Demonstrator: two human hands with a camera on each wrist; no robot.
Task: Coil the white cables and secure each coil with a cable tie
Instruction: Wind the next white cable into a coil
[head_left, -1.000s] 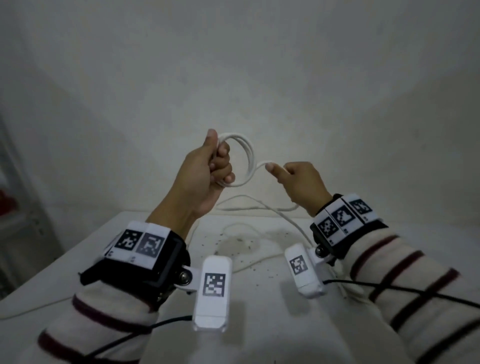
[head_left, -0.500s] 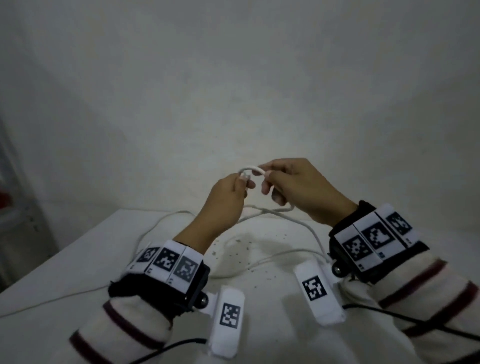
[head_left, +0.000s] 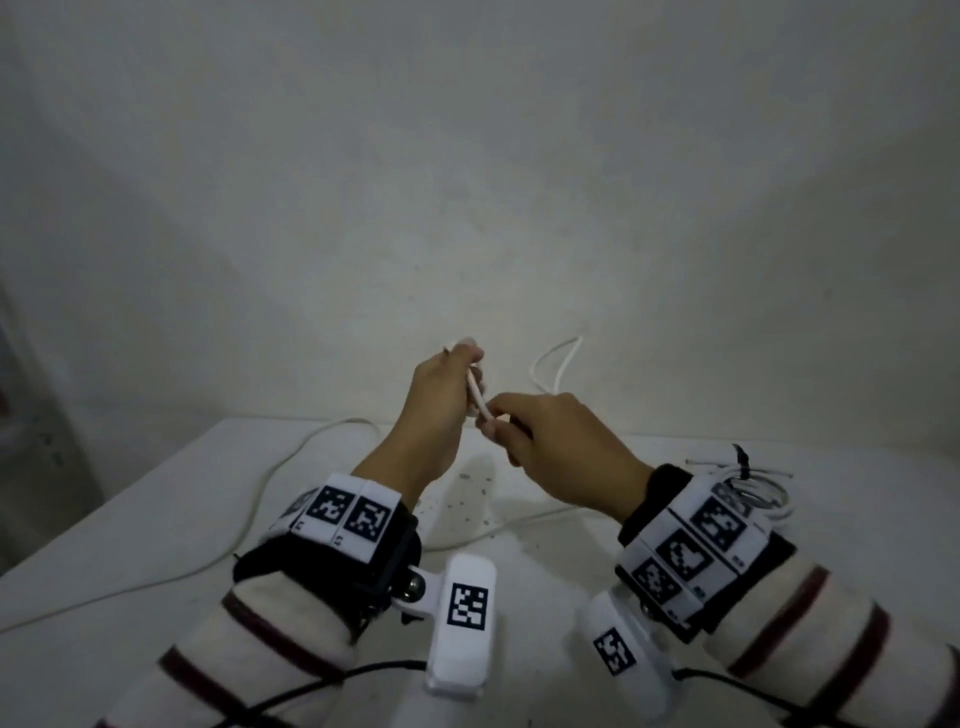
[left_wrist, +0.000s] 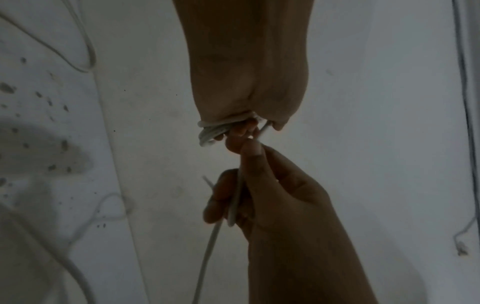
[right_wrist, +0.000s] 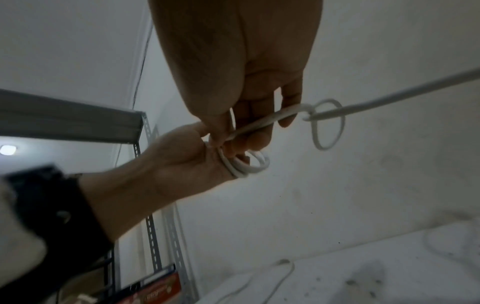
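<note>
White cable (right_wrist: 244, 166) is gripped in small loops by the left hand (head_left: 441, 400), fingers curled tight around it, above the table's (head_left: 156, 519) far edge. Its free strand (left_wrist: 237, 197) is pinched by the right hand (head_left: 550, 441), fingers curled. One tied coil (head_left: 753, 488) lies near the right edge.

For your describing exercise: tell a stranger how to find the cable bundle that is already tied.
Start at the white table and go to its right side, just beyond the right hand and its wristband. There lies a small coiled cable bundle. Unlike the loose cable trailing across the table's left side, it is wound into neat loops with a dark tie cinched around it.
</note>
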